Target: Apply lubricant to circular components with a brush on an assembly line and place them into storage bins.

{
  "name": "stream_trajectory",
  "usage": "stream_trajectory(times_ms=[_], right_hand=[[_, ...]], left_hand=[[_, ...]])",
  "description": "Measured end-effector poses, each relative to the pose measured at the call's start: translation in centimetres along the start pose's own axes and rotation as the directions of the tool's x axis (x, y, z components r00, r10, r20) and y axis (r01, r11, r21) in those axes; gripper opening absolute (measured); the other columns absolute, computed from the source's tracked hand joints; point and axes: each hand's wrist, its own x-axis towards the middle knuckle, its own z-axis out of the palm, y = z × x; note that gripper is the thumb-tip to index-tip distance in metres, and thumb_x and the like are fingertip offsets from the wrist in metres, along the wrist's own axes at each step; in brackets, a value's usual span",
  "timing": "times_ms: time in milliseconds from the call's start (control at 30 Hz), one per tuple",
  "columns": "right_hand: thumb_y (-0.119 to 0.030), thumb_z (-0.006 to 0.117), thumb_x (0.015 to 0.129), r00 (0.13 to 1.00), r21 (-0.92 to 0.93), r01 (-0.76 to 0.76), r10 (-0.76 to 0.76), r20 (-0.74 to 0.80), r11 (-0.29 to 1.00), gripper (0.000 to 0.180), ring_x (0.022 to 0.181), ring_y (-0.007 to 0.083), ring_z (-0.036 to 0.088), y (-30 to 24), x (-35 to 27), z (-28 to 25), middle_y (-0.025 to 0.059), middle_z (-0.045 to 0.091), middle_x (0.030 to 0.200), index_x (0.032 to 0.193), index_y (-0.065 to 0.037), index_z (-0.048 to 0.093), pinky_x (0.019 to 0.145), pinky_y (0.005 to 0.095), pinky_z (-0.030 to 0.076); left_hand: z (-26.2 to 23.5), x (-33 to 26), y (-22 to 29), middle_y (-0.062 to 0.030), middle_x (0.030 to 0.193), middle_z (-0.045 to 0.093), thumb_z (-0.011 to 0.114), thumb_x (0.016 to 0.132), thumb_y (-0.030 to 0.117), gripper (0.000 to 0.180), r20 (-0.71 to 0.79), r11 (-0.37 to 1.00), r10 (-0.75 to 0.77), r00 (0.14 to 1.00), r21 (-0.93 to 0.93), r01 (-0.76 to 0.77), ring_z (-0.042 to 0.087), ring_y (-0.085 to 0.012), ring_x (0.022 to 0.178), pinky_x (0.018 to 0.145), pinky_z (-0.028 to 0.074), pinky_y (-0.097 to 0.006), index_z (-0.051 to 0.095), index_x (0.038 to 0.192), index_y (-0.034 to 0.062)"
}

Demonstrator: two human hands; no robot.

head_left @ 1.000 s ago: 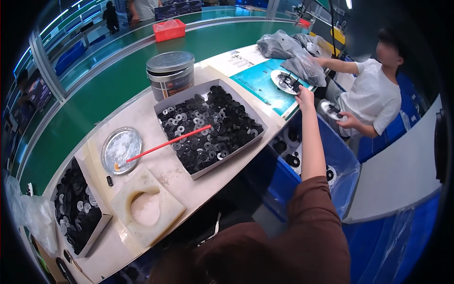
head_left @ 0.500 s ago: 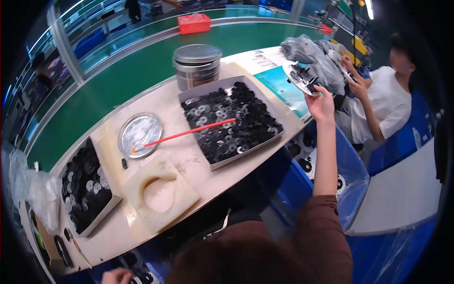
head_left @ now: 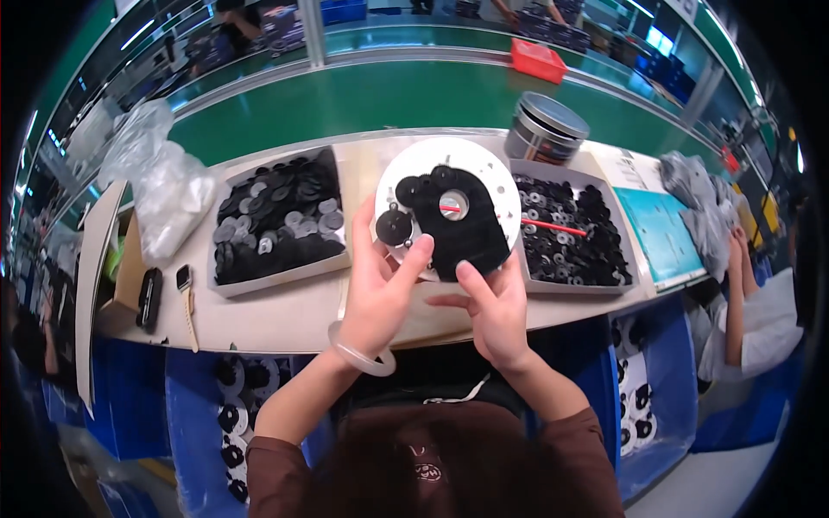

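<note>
Up in front of me, above the worktable, is a white round plate (head_left: pixel 444 155) carrying a black flat cover (head_left: pixel 464 237) and black gear wheels (head_left: pixel 395 228). Its middle has a round hole. My left hand (head_left: pixel 380 281) grips the left edge of the plate, thumb on the near rim. From the right, my right hand (head_left: pixel 498 306) grips the lower right edge, its thumb against the black cover. Fingers behind the plate are partly hidden. A pale bangle (head_left: pixel 363 361) circles my left wrist.
Boxes of small black and grey wheels stand left (head_left: pixel 276 220) and right (head_left: pixel 574 237). A red-handled brush (head_left: pixel 557 228) lies across the right one, a metal can (head_left: pixel 546 129) behind. Blue bins (head_left: pixel 194 414) with plates flank me. A co-worker's hand (head_left: pixel 738 255) is at right.
The plate has come from the far right to the middle in my right hand. My left hand has risen from the lower left and now grips it too. The view has swung left.
</note>
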Motion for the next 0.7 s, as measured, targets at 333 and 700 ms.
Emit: stream_trajectory(times_ms=[333,700], right_hand=[[-0.024,0.039,0.09,0.958,-0.521,-0.175,0.267,0.105,0.835,0.036,0.068,0.008,0.056,-1.3,2.0,-4.3,0.0053,0.058,0.085,0.119,-0.002,0.044,0.049,0.0178,0.045],[-0.007,0.054,0.079,0.974,-0.906,0.049,0.183,0.137,0.42,0.037,0.055,0.0121,0.053,-2.0,0.6,-3.8,0.0096,0.057,0.064,0.114,0.004,0.049,0.054,0.0248,0.043]], left_hand=[[-7.7,4.3,1.9,-0.0051,0.097,0.057,0.057,0.079,0.007,0.045,0.305,0.771,-0.631,0.713,0.342,0.537,0.056,-0.0082,0.081,0.061,0.046,-0.016,0.044,0.122,0.0015],[-5.4,4.5,1.2,-0.01,0.092,0.055,0.06,0.078,0.015,0.034,0.231,0.426,-0.136,0.963,0.892,-0.154,0.056,-0.0174,0.076,0.06,0.046,-0.025,0.052,0.108,0.0028]])
